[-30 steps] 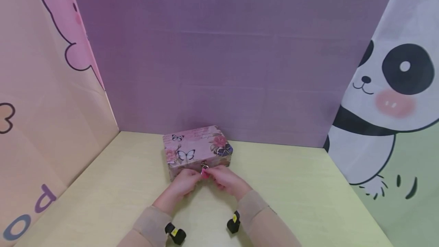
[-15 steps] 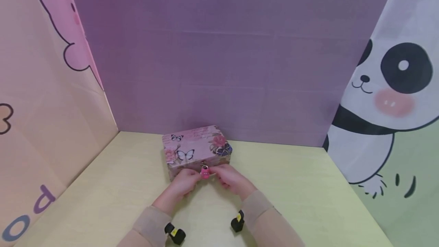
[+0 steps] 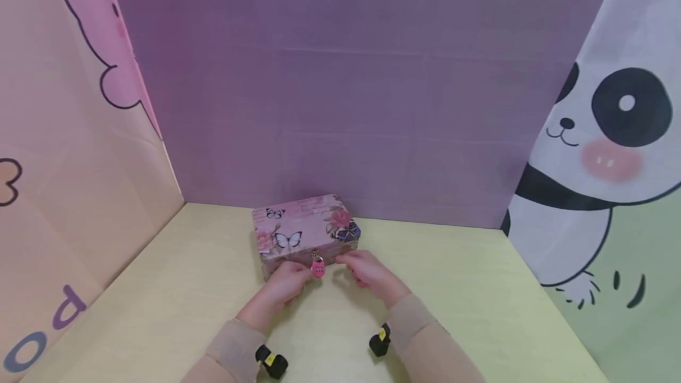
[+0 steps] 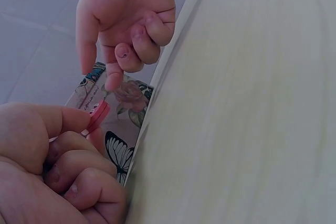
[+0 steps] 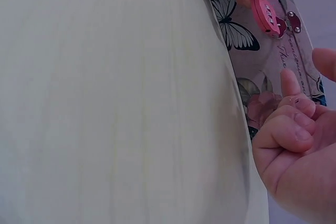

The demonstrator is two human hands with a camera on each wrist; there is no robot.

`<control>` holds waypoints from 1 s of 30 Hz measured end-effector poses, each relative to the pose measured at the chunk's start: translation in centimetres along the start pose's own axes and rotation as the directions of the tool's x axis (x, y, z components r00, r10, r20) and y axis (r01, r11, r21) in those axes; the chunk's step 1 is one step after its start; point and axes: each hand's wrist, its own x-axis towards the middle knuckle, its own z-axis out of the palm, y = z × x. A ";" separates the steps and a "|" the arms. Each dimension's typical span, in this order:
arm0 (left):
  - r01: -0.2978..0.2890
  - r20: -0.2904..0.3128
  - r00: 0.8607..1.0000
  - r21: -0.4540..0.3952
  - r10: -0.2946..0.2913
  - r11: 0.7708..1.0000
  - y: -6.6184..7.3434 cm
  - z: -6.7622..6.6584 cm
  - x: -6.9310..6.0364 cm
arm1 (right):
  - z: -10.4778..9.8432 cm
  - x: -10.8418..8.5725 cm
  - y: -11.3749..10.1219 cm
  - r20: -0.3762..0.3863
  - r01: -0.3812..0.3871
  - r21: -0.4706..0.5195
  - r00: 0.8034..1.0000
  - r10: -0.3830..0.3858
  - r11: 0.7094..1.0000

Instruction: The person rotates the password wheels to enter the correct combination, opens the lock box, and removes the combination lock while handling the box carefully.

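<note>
A small pink combination padlock [image 3: 318,268] hangs from the metal clasp [image 5: 293,22] on the front of a pink box [image 3: 305,226] printed with butterflies and roses. My left hand [image 3: 289,282] pinches the padlock's lower part between thumb and index finger, its other fingers curled in. In the right wrist view the lock's number dials face outward. My right hand [image 3: 370,272] is just right of the padlock, apart from it and holding nothing. Its thumb and index finger are spread, while the other fingers curl loosely.
The box rests on a pale wood-grain table [image 3: 452,294] near a purple backdrop [image 3: 340,87]. Printed cloth panels stand left and right, the right one [image 3: 601,135] showing a panda. A small black device [image 3: 272,362] sits at each wrist.
My right hand has let go of the padlock and drawn back to the right, uncovering it. The left hand stays at the lock, and the box has not moved.
</note>
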 end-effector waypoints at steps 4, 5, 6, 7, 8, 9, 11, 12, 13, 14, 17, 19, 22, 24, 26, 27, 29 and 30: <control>0.000 -0.003 1.000 0.007 0.000 1.000 0.0 0.0 0.0 | -0.1 -0.1 -0.3 0.004 0.018 -0.012 1.000 -0.018 1.000; 0.006 -0.005 1.000 0.006 -0.006 1.000 0.1 0.0 0.0 | -0.1 -0.1 -0.4 0.004 0.019 -0.014 1.000 -0.019 1.000; 0.007 -0.005 1.000 0.006 -0.007 1.000 0.1 0.0 0.0 | -0.1 -0.1 -0.5 0.005 0.017 -0.015 1.000 -0.017 1.000; 0.006 -0.006 1.000 0.007 -0.006 1.000 0.1 0.0 0.0 | -0.1 -0.1 -0.5 0.003 0.018 -0.019 1.000 -0.018 1.000; 0.005 -0.006 1.000 0.005 -0.005 1.000 0.1 -0.1 0.0 | -0.1 -0.2 -0.5 0.002 0.017 -0.019 1.000 -0.017 1.000; 0.005 -0.004 1.000 0.002 -0.005 1.000 0.2 -0.1 0.0 | -0.1 -0.2 -0.5 0.001 0.017 -0.021 1.000 -0.017 1.000; 0.004 -0.003 1.000 -0.002 -0.004 1.000 0.2 -0.1 0.0 | -0.1 -0.1 -0.5 0.001 0.019 -0.023 1.000 -0.019 1.000; 0.001 -0.001 1.000 -0.004 -0.001 1.000 0.2 -0.1 0.0 | 0.0 -0.1 -0.5 0.001 0.019 -0.026 1.000 -0.019 0.999; -0.002 0.000 1.000 -0.005 0.002 1.000 0.2 -0.1 0.0 | 0.0 -0.1 -0.5 0.003 0.022 -0.029 1.000 -0.022 0.999; -0.004 0.002 1.000 -0.007 0.004 1.000 0.1 -0.1 0.1 | 0.1 -0.1 -0.5 0.006 0.023 -0.028 1.000 -0.023 0.999; -0.007 0.006 1.000 -0.009 0.007 1.000 0.0 -0.1 0.2 | 0.4 0.0 -0.5 0.020 0.033 -0.035 0.999 -0.032 0.999; -0.006 0.008 1.000 -0.010 0.006 1.000 0.0 -0.1 0.2 | 0.6 0.1 -0.5 0.033 0.040 -0.036 0.999 -0.039 0.999; 0.001 0.012 1.000 -0.012 -0.001 1.000 -0.2 -0.1 0.3 | 0.9 0.2 -0.4 0.049 0.049 -0.033 0.998 -0.047 0.998; 0.004 0.012 1.000 -0.012 -0.004 1.000 -0.2 0.0 0.4 | 1.1 0.3 -0.3 0.060 0.054 -0.025 0.997 -0.052 0.998; 0.006 0.012 1.000 -0.012 -0.006 1.000 -0.2 0.0 0.4 | 1.3 0.4 -0.2 0.069 0.055 -0.012 0.996 -0.055 0.998; 0.004 0.013 1.000 -0.014 -0.004 1.000 -0.2 0.0 0.3 | 1.4 0.5 -0.1 0.073 0.053 -0.005 0.996 -0.052 0.999; -0.001 0.013 1.000 -0.009 0.001 1.000 -0.1 0.0 0.3 | 1.7 0.6 0.0 0.082 0.053 0.007 0.995 -0.054 0.999; -0.002 0.013 1.000 -0.008 0.002 1.000 -0.1 0.0 0.3 | 1.8 0.7 0.0 0.085 0.051 0.011 0.995 -0.051 0.999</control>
